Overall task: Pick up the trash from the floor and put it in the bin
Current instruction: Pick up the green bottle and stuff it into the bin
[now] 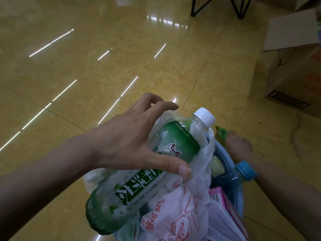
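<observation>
My left hand (pixel 132 136) is clasped around a green-labelled bottle with a white cap (pixel 175 141), which is partly wrapped in clear plastic. A second green bottle (pixel 112 197) lies just under my thumb, its base pointing down-left. Both hover over the light blue bin (pixel 225 158), which is piled with a white bag with red print (pixel 173 214), a blue-capped bottle (pixel 243 173) and a pink box (pixel 224 200). My right hand (pixel 238 145) is at the bin's far rim, fingers curled on a crumpled green wrapper (pixel 221 134); the fingertips are hidden.
Glossy yellow floor tiles (pixel 86 66) stretch to the left and ahead. Cardboard boxes (pixel 291 75) stand at the right, with a thin cable (pixel 295 129) on the floor near them. Black folding legs (pixel 239 7) stand at the top.
</observation>
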A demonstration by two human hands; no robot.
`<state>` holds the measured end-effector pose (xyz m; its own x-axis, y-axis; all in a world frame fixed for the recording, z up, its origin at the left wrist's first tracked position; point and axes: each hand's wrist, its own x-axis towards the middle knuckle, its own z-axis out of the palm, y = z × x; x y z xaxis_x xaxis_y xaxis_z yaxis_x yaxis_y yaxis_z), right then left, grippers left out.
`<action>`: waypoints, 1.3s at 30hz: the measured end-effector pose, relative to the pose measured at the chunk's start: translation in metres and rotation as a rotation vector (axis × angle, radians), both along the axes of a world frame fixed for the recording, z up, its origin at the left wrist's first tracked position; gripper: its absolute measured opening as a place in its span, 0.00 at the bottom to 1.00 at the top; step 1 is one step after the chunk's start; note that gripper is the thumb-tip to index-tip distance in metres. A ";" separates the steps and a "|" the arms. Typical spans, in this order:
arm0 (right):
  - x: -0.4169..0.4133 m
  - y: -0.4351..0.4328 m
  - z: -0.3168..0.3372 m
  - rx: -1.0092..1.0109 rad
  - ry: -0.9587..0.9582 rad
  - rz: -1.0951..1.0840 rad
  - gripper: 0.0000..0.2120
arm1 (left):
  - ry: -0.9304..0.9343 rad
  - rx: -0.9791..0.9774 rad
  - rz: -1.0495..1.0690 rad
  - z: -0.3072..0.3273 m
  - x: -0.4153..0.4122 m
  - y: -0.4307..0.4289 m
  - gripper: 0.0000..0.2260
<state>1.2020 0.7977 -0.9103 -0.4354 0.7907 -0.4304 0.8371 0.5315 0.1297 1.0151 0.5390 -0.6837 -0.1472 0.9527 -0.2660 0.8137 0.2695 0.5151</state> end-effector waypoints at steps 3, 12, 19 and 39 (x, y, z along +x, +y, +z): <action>0.005 0.008 0.003 0.018 -0.026 -0.096 0.31 | -0.003 0.004 0.003 -0.002 -0.001 0.000 0.50; 0.025 -0.007 -0.014 -0.024 0.018 -0.095 0.25 | -0.007 0.023 -0.003 -0.006 -0.002 -0.001 0.50; 0.027 -0.010 0.067 -0.032 0.440 -0.340 0.21 | 0.021 -0.001 0.008 0.000 0.002 -0.003 0.53; 0.036 -0.152 0.403 -0.463 1.037 -0.872 0.11 | -0.089 -0.511 0.083 0.099 -0.008 -0.012 0.58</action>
